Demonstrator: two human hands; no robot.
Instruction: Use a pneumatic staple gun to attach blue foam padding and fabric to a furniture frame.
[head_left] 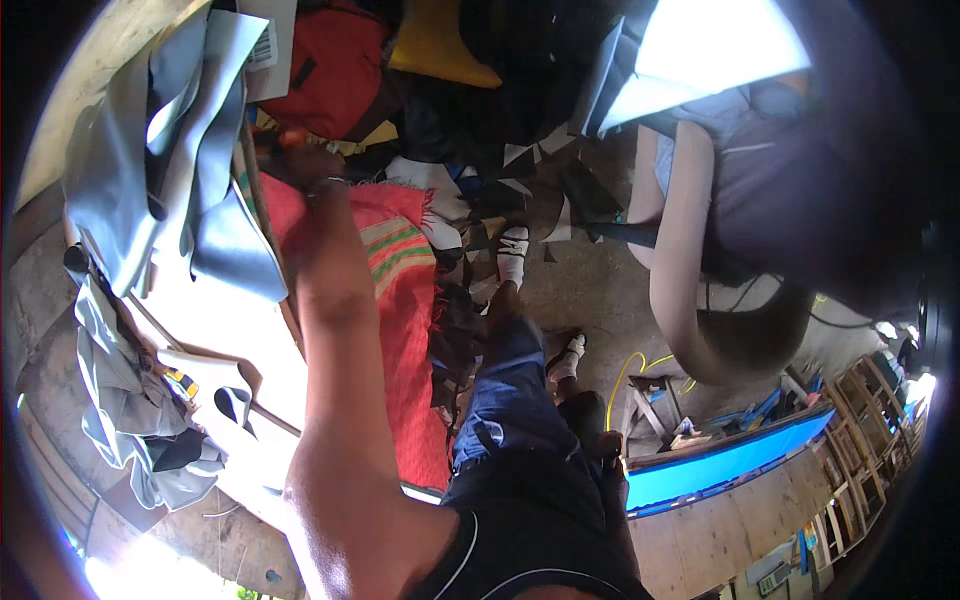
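My left arm reaches up over a red striped, fringed cloth (400,320) to my left hand (310,160), which is in shadow beside a small orange object (292,137); whether it grips that I cannot tell. A red and dark bag (325,70) lies just beyond it. Grey and black sheets (225,220) hang over the pale board at my left. My right hand (608,448) hangs low beside my dark shorts and jeans, near a blue-edged board (730,465); its fingers are too dark to make out.
Scattered dark and pale scraps (560,190) lie on the floor around my sandalled feet (513,255). Padded beige and dark items (760,200) with bright sheets stand at the right. A yellow hose (630,375) lies on the floor; wooden frames (850,430) stand at the lower right.
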